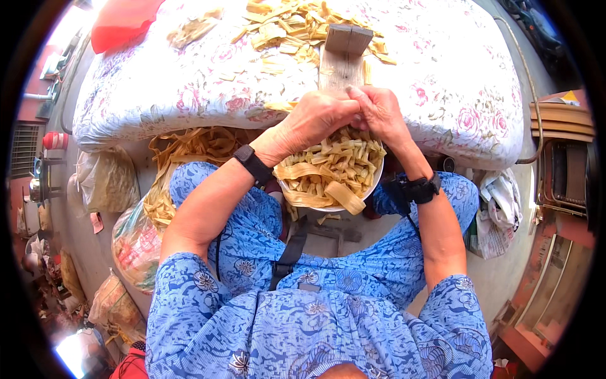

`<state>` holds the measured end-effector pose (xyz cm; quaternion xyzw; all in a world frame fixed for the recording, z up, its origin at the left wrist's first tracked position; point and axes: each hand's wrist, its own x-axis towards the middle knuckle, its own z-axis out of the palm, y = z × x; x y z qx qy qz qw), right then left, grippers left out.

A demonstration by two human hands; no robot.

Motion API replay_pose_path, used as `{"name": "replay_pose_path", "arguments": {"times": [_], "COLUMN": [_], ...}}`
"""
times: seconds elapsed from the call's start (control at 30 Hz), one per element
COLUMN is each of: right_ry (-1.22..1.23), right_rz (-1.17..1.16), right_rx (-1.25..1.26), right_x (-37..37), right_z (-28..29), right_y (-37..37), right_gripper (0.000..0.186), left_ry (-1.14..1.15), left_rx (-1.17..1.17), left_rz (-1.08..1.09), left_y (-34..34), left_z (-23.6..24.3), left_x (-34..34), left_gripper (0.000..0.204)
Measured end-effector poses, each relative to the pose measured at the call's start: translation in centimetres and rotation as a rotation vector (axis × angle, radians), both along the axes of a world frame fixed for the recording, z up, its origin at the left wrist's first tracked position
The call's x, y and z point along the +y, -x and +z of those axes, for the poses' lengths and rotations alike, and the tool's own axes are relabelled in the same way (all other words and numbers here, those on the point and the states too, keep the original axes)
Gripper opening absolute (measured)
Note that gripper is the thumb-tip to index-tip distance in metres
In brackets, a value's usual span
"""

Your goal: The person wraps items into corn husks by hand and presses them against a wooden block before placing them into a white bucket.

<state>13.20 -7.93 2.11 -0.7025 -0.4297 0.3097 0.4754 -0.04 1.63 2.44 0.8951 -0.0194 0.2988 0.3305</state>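
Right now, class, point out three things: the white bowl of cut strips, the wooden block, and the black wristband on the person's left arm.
white bowl [372, 184], head view, on its right rim.
wooden block [348, 39], head view, on its top face.
black wristband [253, 163], head view, on the band across the left wrist.

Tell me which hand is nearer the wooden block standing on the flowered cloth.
Right. The right hand sits just below the wooden block, close to its lower end. The left hand is clasped against it, lower and further left, over the white bowl.
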Motion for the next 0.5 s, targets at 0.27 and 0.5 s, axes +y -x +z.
{"name": "replay_pose_path", "arguments": {"times": [0.27,0.5], "right_ry": [0.281,-0.17], "right_rz": [0.376,0.498], "right_rx": [0.468,1.092], "right_x": [-1.0,-0.8], "right_z": [0.7,2.5], "right_y": [0.2,1.4], "right_gripper": [0.023,0.032], "left_ry": [0.204,1.154], "left_rx": [0.335,0.326], "left_rz": [0.107,-0.075], "left_y": [2.3,1.4], "left_z": [1.1,-1.0], "left_x": [3.2,2.5], "left_gripper": [0.017,0.021]}}
